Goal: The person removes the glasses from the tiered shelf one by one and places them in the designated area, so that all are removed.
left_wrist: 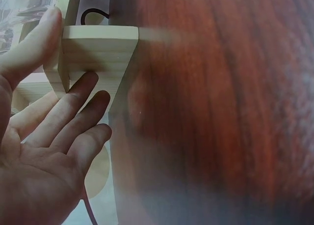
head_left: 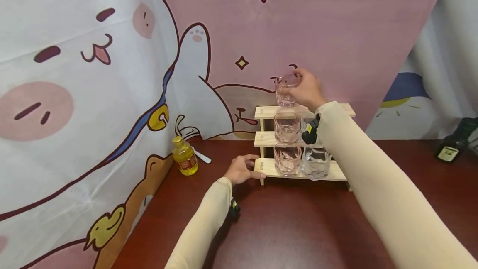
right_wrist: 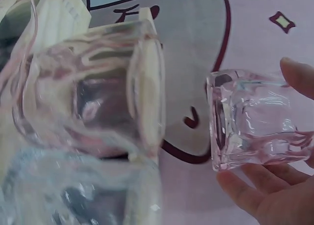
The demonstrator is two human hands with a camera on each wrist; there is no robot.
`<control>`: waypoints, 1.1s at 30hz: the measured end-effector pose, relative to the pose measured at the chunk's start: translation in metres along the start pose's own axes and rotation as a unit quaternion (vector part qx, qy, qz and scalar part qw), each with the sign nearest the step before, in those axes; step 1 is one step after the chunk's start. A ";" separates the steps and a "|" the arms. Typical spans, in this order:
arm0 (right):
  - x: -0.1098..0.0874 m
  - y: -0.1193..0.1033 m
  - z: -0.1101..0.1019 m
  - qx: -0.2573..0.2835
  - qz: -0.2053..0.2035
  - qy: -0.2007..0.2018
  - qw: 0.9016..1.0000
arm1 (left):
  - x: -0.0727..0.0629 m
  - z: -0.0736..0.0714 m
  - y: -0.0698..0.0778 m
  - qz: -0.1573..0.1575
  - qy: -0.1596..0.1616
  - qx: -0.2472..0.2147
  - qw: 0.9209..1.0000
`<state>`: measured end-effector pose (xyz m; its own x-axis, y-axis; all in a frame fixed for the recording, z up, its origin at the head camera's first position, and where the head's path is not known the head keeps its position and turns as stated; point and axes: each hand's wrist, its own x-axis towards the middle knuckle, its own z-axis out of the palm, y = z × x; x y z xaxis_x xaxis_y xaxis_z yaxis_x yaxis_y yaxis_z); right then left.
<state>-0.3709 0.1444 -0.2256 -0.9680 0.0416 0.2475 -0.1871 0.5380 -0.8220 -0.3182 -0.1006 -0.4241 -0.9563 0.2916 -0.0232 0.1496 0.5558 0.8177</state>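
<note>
A three-step wooden rack (head_left: 267, 112) stands on the dark red table. My right hand (head_left: 307, 89) grips a pink-tinted glass (head_left: 285, 90) by its rim at the top step; in the right wrist view the glass (right_wrist: 255, 119) lies between my fingers (right_wrist: 245, 190) and thumb. A pink glass (head_left: 286, 127) sits on the middle step. On the bottom step stand a pink glass (head_left: 287, 159) and a clear glass (head_left: 316, 162). My left hand (head_left: 242, 169) rests against the rack's lower left end, thumb and straight fingers (left_wrist: 73, 112) touching the wood (left_wrist: 100, 45).
A small yellow oil bottle (head_left: 184, 156) and a white spoon (head_left: 201, 156) lie left of the rack by the cartoon backdrop. A dark bottle (head_left: 453, 141) lies at the far right. Bare table (head_left: 298, 227) spreads in front of the rack.
</note>
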 end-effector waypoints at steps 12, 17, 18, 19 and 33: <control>-0.019 -0.008 -0.031 -0.001 -0.025 -0.066 0.998 | -0.001 0.002 -0.004 -0.002 0.001 -0.018 1.000; -0.032 -0.005 -0.044 -0.012 -0.032 -0.078 0.996 | 0.000 0.006 -0.006 -0.004 -0.003 -0.017 1.000; -0.034 -0.004 -0.046 -0.016 -0.035 -0.078 0.996 | 0.000 0.006 -0.006 -0.005 -0.006 -0.018 1.000; -0.037 -0.004 -0.049 -0.023 -0.038 -0.078 0.996 | 0.000 0.007 -0.006 -0.006 -0.007 -0.018 1.000; -0.067 0.021 -0.087 -0.048 -0.054 -0.094 0.993 | 0.004 0.003 -0.002 -0.004 -0.002 -0.011 1.000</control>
<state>-0.2953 0.2264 -0.2150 -0.9588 -0.1747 0.2239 -0.2839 0.6090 -0.7406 -0.3220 -0.0985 -0.4276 -0.9565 0.2901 -0.0320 0.1363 0.5411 0.8298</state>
